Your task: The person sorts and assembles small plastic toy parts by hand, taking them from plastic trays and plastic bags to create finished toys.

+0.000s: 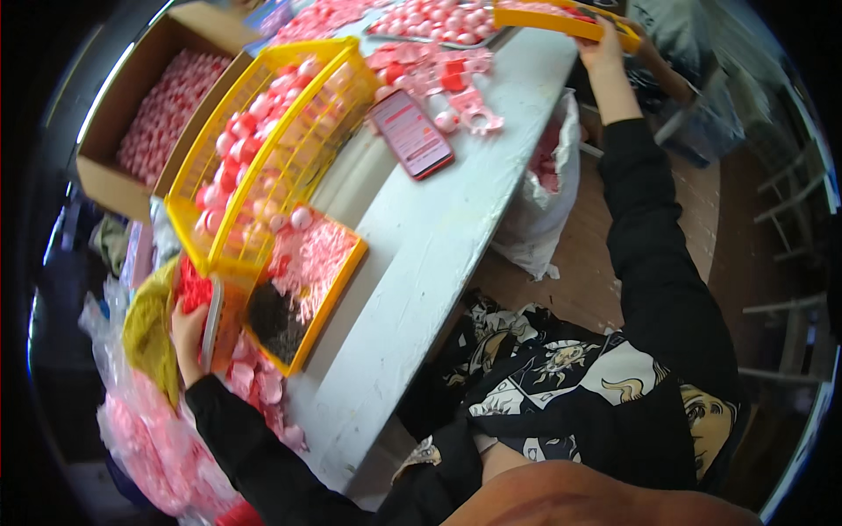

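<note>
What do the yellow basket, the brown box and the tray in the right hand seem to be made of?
The yellow basket: probably moulded plastic, fairly smooth, judging by its open grid and even colour. The brown box: apparently cardboard, matt, with thin folded-out flaps. The yellow tray in the right hand: likely plastic, from its solid even colour; blur leaves the finish uncertain.

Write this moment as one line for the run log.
left hand: at container of red pieces | right hand: grips far yellow tray | table: phone, yellow basket of balls
</note>
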The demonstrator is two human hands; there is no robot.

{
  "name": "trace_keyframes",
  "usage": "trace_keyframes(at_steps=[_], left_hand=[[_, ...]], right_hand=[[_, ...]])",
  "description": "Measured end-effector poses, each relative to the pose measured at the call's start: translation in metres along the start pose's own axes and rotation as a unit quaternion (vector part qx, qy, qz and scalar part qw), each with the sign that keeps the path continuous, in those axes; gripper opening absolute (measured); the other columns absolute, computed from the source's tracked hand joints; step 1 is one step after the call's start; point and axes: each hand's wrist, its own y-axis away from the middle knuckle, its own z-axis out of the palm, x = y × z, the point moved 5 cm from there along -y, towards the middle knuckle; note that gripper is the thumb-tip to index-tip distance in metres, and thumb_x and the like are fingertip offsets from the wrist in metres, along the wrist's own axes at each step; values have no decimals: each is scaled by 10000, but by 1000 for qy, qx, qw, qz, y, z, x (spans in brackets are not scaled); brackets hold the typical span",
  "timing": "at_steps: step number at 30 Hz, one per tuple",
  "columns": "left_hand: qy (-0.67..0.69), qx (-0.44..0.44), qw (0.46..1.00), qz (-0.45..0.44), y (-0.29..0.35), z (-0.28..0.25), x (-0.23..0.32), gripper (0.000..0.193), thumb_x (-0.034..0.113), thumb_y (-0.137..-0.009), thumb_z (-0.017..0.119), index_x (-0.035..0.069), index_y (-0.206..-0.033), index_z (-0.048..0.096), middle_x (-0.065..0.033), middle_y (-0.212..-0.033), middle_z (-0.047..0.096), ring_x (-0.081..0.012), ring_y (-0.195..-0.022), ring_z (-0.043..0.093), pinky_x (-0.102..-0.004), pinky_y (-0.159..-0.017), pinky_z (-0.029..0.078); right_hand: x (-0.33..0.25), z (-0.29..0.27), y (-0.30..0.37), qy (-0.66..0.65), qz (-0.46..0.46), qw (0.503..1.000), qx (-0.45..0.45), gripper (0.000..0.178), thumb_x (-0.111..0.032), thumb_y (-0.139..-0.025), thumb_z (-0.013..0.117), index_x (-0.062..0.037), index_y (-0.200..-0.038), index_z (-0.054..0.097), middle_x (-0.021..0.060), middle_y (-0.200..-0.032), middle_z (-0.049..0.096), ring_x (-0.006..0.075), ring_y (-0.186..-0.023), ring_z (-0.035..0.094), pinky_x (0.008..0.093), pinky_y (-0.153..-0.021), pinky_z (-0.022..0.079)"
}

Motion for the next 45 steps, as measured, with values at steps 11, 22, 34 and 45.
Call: trace_keyframes(at_steps=[11, 22, 34, 45], left_hand=[[-15, 71, 997, 30, 13, -24, 17, 606, 267, -704, 761, 27, -1235, 591, -109, -964, 691, -146, -720, 662, -277, -649, 538], [-22, 67, 997, 13, 62, -86, 118, 540, 300, -779, 735, 128, -1260, 562, -65, -984, 660, -125, -751, 648, -224, -526, 503], [-82, -149, 950, 264, 169, 43, 244, 482, 274, -728, 749, 93, -1151, 607, -119, -952, 680, -188, -848, 671, -287, -714, 548], [-185, -85, 914, 351, 164, 93, 258, 621, 312, -675, 741, 17, -1198, 580, -218, -1006, 653, -319, -987, 636, -369, -843, 507]], right_hand=[[-9, 66, 138, 129, 66, 989, -16, 386, -132, -918, 560, 107, -1216, 511, 226, -1246, 571, 335, -1144, 571, 436, -1016, 460], [100, 218, 436, 30, 395, 900, -183, 339, -198, -882, 671, -67, -1174, 558, 77, -1135, 643, 189, -1028, 640, 363, -930, 527], [145, 245, 560, -25, 521, 819, -238, 337, -180, -942, 582, -27, -1230, 498, 93, -1160, 627, 190, -1057, 623, 388, -947, 510], [149, 239, 577, -16, 514, 827, -227, 383, -180, -939, 594, -38, -1272, 468, 62, -1207, 586, 163, -1096, 585, 358, -967, 481]])
